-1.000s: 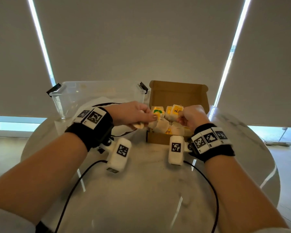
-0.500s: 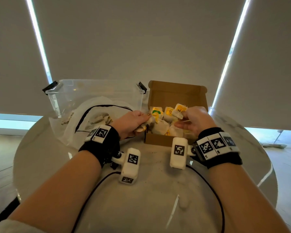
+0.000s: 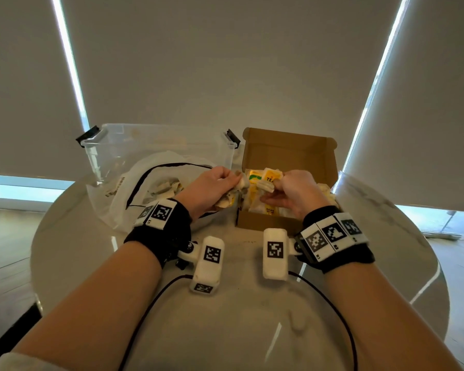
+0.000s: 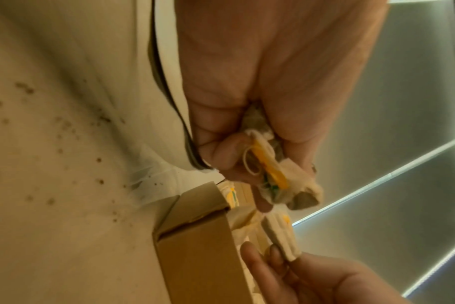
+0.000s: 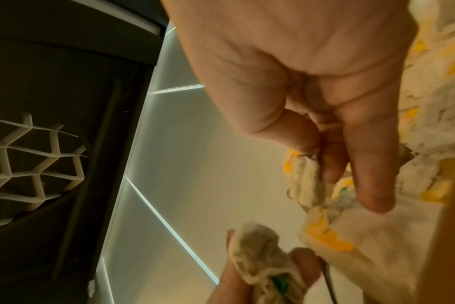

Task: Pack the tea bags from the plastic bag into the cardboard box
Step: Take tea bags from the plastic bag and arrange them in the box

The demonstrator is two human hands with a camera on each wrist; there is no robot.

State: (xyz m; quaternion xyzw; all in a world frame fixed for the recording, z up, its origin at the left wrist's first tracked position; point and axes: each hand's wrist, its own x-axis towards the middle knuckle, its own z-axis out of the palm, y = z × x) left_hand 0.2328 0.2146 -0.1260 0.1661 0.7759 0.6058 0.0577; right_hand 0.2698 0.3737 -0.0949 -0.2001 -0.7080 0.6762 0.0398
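Only "TEA" (yellow tag [image 3: 270,175]) legible

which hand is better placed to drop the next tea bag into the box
Probably the right hand. It pinches a single tea bag directly over the open box. The left hand grips a bunch of bags near the box's left edge, by the plastic bag.

The cardboard box [image 3: 287,153] is matt brown corrugated board; the tea bags [image 3: 263,183] are soft, fibrous off-white paper with glossy yellow tags; the plastic bag [image 3: 113,199] is thin, crinkled white film; the storage bin [image 3: 156,145] is clear smooth plastic; the table [image 3: 225,330] is polished, reflective marble-look stone.
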